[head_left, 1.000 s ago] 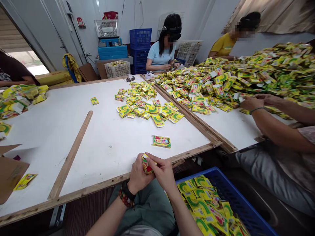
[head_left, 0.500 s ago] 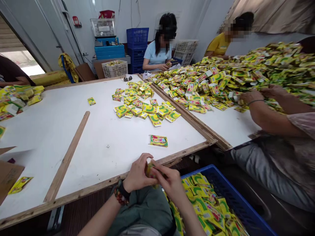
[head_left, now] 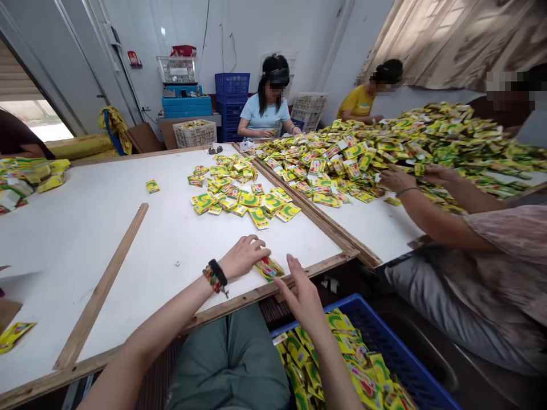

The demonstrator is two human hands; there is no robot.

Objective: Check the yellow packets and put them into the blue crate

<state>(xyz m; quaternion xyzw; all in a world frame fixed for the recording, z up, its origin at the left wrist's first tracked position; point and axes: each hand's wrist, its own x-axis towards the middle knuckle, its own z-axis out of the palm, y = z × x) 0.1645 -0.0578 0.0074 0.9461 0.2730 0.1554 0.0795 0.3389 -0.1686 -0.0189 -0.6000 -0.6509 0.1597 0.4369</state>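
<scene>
My left hand (head_left: 244, 257), with a black band and beads at the wrist, grips a small yellow-green candy packet (head_left: 270, 267) near the table's front edge. Its fingers are curled over the packet's left end. My right hand (head_left: 302, 296) holds nothing and is open, thumb and fingers apart, just right of the packet. Below it stands a blue crate (head_left: 410, 356) full of similar yellow packets (head_left: 367, 376). Farther up the white table (head_left: 179, 296) lies a loose pile of packets (head_left: 239, 196).
A wooden strip (head_left: 102, 285) crosses the table on the left, and a wooden divider (head_left: 307, 210) runs along the right. Beyond it rises a big heap of packets (head_left: 384, 142), where a co-worker's hands (head_left: 401, 179) are busy. Other people sit at the back.
Both hands were together over my lap around a small packet, which is now out of them. My left hand has reached forward onto the packet on the table; my right hand has opened.
</scene>
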